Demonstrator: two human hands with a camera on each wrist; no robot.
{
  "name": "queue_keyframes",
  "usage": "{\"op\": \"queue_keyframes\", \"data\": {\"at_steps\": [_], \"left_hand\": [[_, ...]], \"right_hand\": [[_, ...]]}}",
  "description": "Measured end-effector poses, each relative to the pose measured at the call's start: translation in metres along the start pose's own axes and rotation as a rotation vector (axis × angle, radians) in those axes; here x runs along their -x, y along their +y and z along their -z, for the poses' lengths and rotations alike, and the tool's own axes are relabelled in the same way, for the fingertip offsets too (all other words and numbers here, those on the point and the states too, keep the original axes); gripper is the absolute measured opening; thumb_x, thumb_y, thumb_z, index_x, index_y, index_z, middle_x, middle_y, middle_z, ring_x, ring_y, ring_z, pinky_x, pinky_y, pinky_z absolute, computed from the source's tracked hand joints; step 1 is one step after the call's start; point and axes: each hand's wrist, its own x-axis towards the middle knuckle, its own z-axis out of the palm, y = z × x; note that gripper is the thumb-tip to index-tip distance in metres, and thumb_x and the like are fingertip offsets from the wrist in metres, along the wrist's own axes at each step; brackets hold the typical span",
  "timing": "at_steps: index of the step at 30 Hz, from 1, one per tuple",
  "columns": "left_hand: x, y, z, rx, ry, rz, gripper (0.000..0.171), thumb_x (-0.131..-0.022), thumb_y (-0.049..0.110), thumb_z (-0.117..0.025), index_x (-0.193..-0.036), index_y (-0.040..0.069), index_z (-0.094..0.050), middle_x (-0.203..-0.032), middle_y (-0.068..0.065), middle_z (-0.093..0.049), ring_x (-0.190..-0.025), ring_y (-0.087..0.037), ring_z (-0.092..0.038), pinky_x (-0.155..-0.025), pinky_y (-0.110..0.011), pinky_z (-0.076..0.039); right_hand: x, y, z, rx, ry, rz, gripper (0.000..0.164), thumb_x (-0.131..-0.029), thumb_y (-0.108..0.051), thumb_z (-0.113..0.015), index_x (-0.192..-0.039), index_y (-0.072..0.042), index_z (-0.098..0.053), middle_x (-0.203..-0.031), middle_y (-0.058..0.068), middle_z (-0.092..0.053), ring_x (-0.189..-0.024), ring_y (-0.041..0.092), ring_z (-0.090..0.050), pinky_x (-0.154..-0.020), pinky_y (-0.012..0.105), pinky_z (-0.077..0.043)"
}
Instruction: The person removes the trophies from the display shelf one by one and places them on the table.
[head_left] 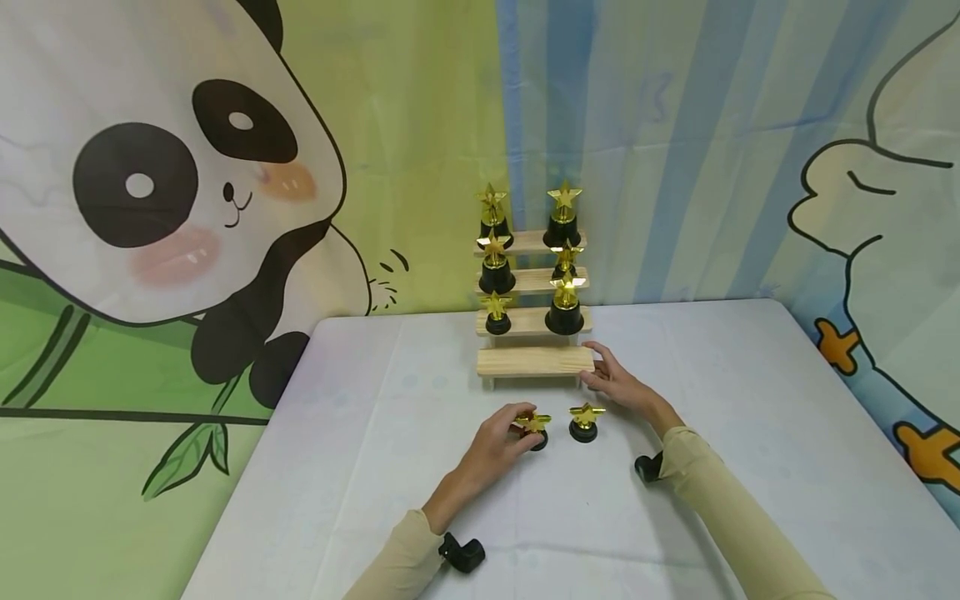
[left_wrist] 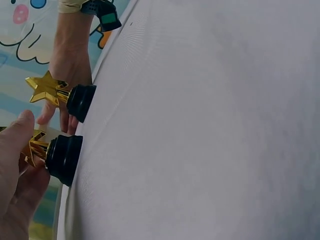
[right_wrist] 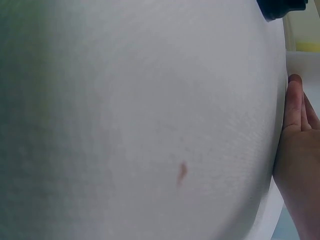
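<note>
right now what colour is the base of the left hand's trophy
The base is black, clearest in the left wrist view.

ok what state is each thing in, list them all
left trophy: upright, held by its star
right trophy: upright on the cloth, untouched
shelf trophies: six, upright, two on each upper step
bottom step: holds no trophy
left grip: closed on left trophy
right grip: round the bottom step's right end
cloth: spread, faintly creased
</note>
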Motion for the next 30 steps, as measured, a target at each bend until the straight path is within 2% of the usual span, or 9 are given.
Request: {"op": "queue_keyframes", "data": {"at_steps": [7, 13, 19, 23, 27, 30], "left_hand": [[-0.003, 0.003, 0.006, 0.051, 0.004, 0.046, 0.053, -0.087, 0.027, -0.072, -0.129, 0.001, -0.053, -0.117, -0.007, -0.064, -0.106, -0.017, -0.064, -0.086, -0.022, -0.056], [-0.005, 0.004, 0.013, 0.094, 0.018, 0.093, 0.048, -0.094, 0.029, -0.064, -0.129, -0.001, -0.053, -0.117, -0.014, -0.065, -0.108, -0.022, -0.064, -0.089, -0.026, -0.056], [-0.013, 0.003, 0.026, 0.069, 0.068, 0.12, 0.037, -0.1, 0.026, -0.055, -0.128, 0.002, -0.054, -0.117, -0.012, -0.065, -0.106, -0.021, -0.064, -0.089, -0.028, -0.056], [-0.037, 0.003, 0.05, 0.031, 0.142, 0.104, 0.036, -0.102, 0.028, -0.051, -0.128, 0.004, -0.054, -0.117, -0.012, -0.065, -0.105, -0.021, -0.065, -0.088, -0.031, -0.057], [-0.072, 0.004, 0.081, -0.004, 0.251, 0.075, 0.037, -0.102, 0.029, -0.051, -0.126, 0.002, -0.056, -0.113, -0.012, -0.067, -0.102, -0.024, -0.066, -0.086, -0.036, -0.058], [-0.098, 0.002, 0.1, -0.046, 0.318, 0.046, 0.037, -0.101, 0.029, -0.052, -0.124, 0.0, -0.057, -0.11, -0.012, -0.068, -0.099, -0.024, -0.067, -0.084, -0.037, -0.059]], "right_hand": [[0.001, -0.002, -0.001, -0.004, 0.008, -0.006, 0.073, -0.102, -0.039, -0.047, -0.154, -0.02, 0.002, -0.152, 0.032, -0.029, -0.139, 0.043, -0.035, -0.114, 0.058, -0.032], [0.001, -0.001, 0.0, -0.008, 0.007, 0.004, 0.072, -0.103, -0.037, -0.047, -0.154, -0.02, 0.001, -0.151, 0.033, -0.029, -0.138, 0.044, -0.036, -0.113, 0.058, -0.033], [0.001, -0.001, 0.0, -0.006, 0.003, 0.001, 0.071, -0.103, -0.036, -0.047, -0.154, -0.02, 0.0, -0.152, 0.034, -0.027, -0.138, 0.045, -0.035, -0.113, 0.06, -0.032], [0.001, -0.001, 0.001, -0.005, 0.008, -0.003, 0.071, -0.102, -0.036, -0.047, -0.154, -0.021, 0.0, -0.152, 0.034, -0.025, -0.139, 0.046, -0.034, -0.113, 0.06, -0.031], [0.001, 0.0, 0.001, -0.018, 0.007, 0.006, 0.07, -0.103, -0.034, -0.047, -0.154, -0.021, -0.001, -0.151, 0.034, -0.026, -0.138, 0.046, -0.034, -0.113, 0.06, -0.031], [0.001, 0.001, 0.0, -0.019, 0.002, 0.009, 0.07, -0.103, -0.034, -0.046, -0.154, -0.021, -0.001, -0.15, 0.033, -0.028, -0.137, 0.044, -0.036, -0.113, 0.06, -0.032]]}}
